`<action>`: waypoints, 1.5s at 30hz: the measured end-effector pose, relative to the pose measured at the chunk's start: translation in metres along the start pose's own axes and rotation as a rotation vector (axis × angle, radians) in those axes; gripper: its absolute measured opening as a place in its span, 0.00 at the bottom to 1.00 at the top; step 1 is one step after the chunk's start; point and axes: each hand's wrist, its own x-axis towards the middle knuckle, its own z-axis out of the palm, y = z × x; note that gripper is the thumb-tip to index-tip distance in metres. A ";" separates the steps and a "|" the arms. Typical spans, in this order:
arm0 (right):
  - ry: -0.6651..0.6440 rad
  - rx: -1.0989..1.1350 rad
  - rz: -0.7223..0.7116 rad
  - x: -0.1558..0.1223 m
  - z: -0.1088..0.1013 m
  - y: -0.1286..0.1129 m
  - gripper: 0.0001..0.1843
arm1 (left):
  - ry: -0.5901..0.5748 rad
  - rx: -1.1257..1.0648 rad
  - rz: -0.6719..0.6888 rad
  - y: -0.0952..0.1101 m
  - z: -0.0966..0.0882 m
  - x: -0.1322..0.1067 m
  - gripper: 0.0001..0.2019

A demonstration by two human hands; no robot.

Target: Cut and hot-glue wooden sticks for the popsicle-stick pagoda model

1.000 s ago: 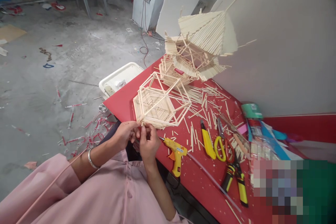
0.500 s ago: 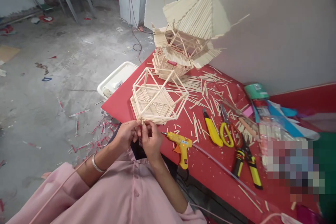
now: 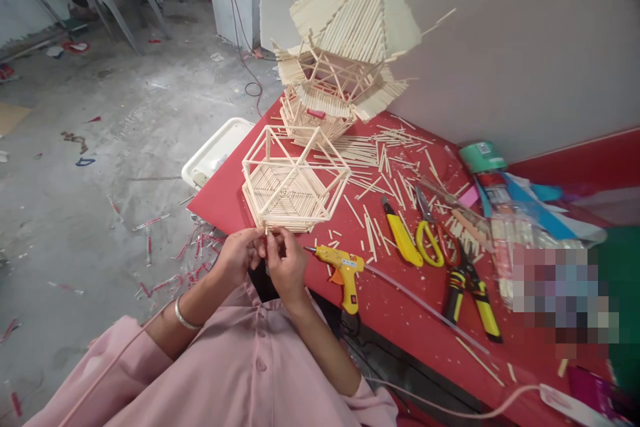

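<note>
A hexagonal frame of thin wooden sticks point(image 3: 289, 197) stands at the table's near left corner, its floor of sticks laid in rings. At its nearest corner, the fingertips of my left hand point(image 3: 241, 257) and my right hand point(image 3: 287, 263) are closed in a pinch. A short wooden stick point(image 3: 267, 230) shows between them, upright against the frame's corner. My fingers hide most of this stick. A yellow glue gun point(image 3: 344, 270) lies just right of my right hand, its nozzle pointing towards it.
Behind the frame rises a roofed stick tower point(image 3: 345, 47). Loose sticks point(image 3: 387, 167) are scattered over the red table point(image 3: 370, 307). A yellow cutter knife point(image 3: 404, 240), yellow-handled scissors point(image 3: 429, 243) and pliers point(image 3: 470, 300) lie to the right. A white tray point(image 3: 215, 150) sits beyond the left edge.
The view has shifted slightly, so the table and tower appear a little further left and higher. Both hands keep their pinch at the frame's near corner.
</note>
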 end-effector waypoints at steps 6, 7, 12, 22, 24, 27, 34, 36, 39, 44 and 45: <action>0.001 0.011 0.004 0.000 0.000 0.000 0.12 | 0.001 -0.003 0.014 0.000 0.000 0.000 0.12; -0.002 0.015 0.005 0.000 0.000 0.000 0.12 | 0.001 -0.004 0.013 0.000 0.000 0.000 0.12; -0.006 0.013 -0.004 0.000 0.000 0.001 0.12 | 0.005 -0.005 0.000 0.000 0.000 -0.001 0.12; -0.002 0.024 -0.017 0.001 -0.001 -0.002 0.11 | -0.001 -0.003 0.009 -0.002 -0.001 0.001 0.13; 0.003 0.017 -0.023 0.001 -0.001 -0.001 0.11 | -0.003 -0.006 0.007 -0.002 -0.001 0.001 0.13; -0.001 0.012 -0.017 0.001 0.000 0.000 0.12 | 0.002 -0.007 0.005 -0.001 -0.001 0.000 0.13; -0.009 0.017 -0.006 0.001 -0.001 -0.001 0.11 | 0.001 -0.008 0.016 -0.001 -0.001 0.000 0.13; -0.007 0.019 -0.012 0.001 -0.001 -0.001 0.11 | -0.004 -0.013 0.015 -0.003 -0.002 0.001 0.13; -0.007 0.017 -0.019 0.001 -0.001 -0.001 0.11 | -0.017 -0.022 0.014 -0.005 -0.003 0.003 0.13; -0.004 0.013 -0.023 0.001 -0.001 -0.001 0.11 | -0.011 -0.026 0.016 -0.005 -0.003 0.002 0.14; -0.004 0.013 -0.022 0.001 -0.001 -0.001 0.11 | -0.009 -0.024 0.016 -0.004 -0.003 0.002 0.14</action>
